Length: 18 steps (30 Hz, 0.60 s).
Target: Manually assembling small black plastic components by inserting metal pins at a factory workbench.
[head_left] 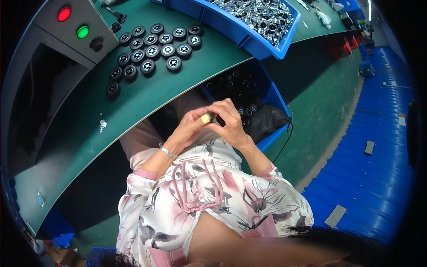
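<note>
Above my lap, my left hand (189, 127) and my right hand (230, 123) meet with their fingers closed in a pinch. Between the fingertips is a small dark piece (212, 116), mostly hidden, so its kind does not show. A pale yellow bit (205, 119) shows at my left thumb tip; whether it is a finger cover or part of the piece, I cannot tell. Beyond my hands, several black wheels with silver hubs (152, 51) lie in loose rows on the green table (147, 95).
A blue bin (249, 33) of shiny metal parts stands at the table's far side. Below its edge, another blue bin (278, 100) holds dark wheels and a black bag (266, 123). A grey box with red and green lights (83, 31) stands left. Blue sheeting (360, 178) covers the right.
</note>
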Tool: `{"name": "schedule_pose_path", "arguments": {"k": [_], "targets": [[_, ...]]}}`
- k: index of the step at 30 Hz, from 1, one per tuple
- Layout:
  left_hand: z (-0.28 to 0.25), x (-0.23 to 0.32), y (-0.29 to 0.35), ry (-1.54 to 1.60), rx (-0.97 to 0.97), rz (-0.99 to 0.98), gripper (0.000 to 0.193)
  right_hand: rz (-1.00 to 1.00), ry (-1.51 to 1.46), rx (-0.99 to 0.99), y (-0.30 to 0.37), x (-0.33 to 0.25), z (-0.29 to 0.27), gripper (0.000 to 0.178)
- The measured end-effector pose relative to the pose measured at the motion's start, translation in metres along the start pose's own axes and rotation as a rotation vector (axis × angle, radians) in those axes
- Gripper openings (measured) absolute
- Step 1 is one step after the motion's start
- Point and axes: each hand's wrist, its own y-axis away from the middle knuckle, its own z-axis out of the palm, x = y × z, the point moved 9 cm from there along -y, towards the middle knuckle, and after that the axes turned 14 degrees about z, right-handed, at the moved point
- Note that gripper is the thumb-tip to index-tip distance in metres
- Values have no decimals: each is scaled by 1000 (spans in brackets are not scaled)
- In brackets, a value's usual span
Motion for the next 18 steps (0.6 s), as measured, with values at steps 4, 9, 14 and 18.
{"name": "schedule_pose_path", "arguments": {"k": [4, 9, 14, 18], "targets": [[22, 17, 4, -277, -15, 136, 32, -9, -131, 52, 3, 6, -8, 41], [17, 29, 6, -531, 120, 208, 29, 98, -267, 55, 9, 16, 4, 46], [11, 33, 6, -769, 195, 251, 30, 245, -421, -13, 13, 37, 18, 48], [2, 15, 3, -701, 224, 219, 31, 258, -487, -62, 14, 48, 17, 45]]}}
